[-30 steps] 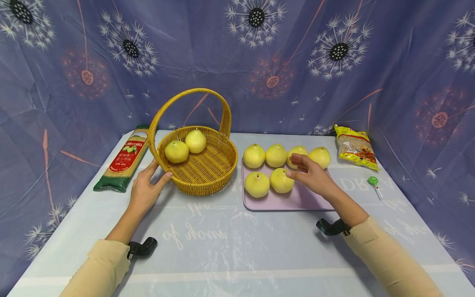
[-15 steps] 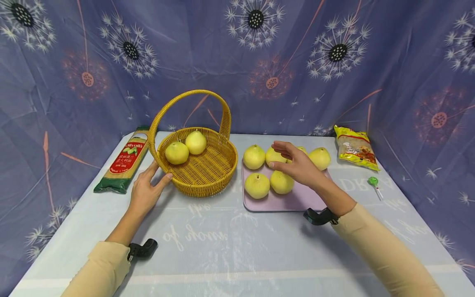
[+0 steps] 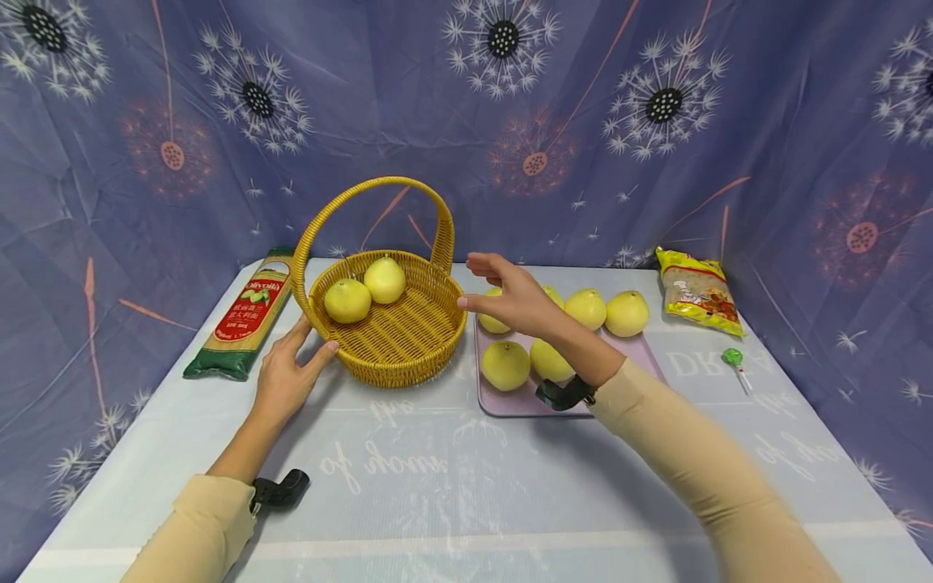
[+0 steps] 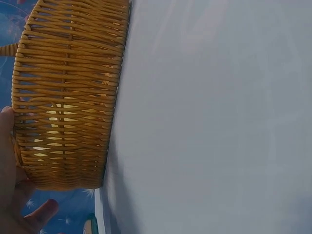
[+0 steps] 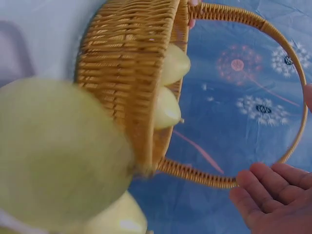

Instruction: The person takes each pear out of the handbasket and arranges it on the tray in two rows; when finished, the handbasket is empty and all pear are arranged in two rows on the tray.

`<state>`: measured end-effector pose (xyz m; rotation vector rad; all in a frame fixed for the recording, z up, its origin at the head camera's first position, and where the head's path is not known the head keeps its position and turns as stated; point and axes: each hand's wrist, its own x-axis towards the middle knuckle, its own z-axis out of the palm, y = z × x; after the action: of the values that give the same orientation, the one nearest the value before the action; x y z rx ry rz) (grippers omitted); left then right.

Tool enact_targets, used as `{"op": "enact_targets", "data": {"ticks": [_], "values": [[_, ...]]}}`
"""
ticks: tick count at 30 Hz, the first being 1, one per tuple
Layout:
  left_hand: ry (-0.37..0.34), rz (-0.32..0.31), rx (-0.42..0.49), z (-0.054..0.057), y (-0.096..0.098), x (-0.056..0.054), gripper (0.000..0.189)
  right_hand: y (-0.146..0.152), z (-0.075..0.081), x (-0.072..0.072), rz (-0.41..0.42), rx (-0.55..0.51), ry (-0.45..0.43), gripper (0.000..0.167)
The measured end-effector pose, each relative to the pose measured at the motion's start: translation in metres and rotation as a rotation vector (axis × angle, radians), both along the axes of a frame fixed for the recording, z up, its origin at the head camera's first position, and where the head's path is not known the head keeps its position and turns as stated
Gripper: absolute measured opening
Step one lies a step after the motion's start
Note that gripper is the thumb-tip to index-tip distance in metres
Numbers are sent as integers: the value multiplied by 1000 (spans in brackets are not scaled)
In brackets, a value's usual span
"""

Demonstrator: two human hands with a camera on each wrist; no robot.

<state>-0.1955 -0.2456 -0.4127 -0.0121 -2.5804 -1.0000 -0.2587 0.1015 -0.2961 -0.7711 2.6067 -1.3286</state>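
A golden wicker basket [image 3: 397, 374] with a tall arched handle holds two yellow pomelos [image 3: 347, 300]. My left hand [image 3: 287, 372] rests against its left side, the thumb at the rim and the fingers spread along the outer wall. In the left wrist view the thumb lies along the woven wall [image 4: 73, 87] while a finger stands off below it. My right hand [image 3: 513, 298] is raised beside the basket's right rim, thumb and fingers apart with nothing between them. It partly covers several more pomelos [image 3: 505, 365] on a lilac tray [image 3: 634, 380].
At the left lies a green and red pasta bag [image 3: 251, 312]. A yellow food packet [image 3: 700, 290] is at the back right, with a green lollipop [image 3: 733, 356] in front of it. A blue dandelion-print curtain [image 3: 535, 121] hangs behind the white-covered table [image 3: 452, 502].
My right hand has moved left across the tray, from above the right-hand pomelos to the basket's right rim. The left hand and the basket have stayed in place.
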Motion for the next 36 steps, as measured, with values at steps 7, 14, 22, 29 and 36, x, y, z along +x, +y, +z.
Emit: {"op": "enact_targets", "data": {"ticks": [7,14,22,29,36], "values": [[6,2,8,1,1,-2,69,-40,4,-11,55,14,-10,77],[15,15,18,3,5,-4,70,-72,0,-23,41,21,-47,77],[-8,50,30,5,9,-6,72,-98,-7,-37,67,69,-26,79],[-34,96,17,9,14,-8,72,-121,-16,-47,61,146,3,78],[-43,131,-23,12,16,-3,67,-144,-29,-51,68,167,-30,78]]}}
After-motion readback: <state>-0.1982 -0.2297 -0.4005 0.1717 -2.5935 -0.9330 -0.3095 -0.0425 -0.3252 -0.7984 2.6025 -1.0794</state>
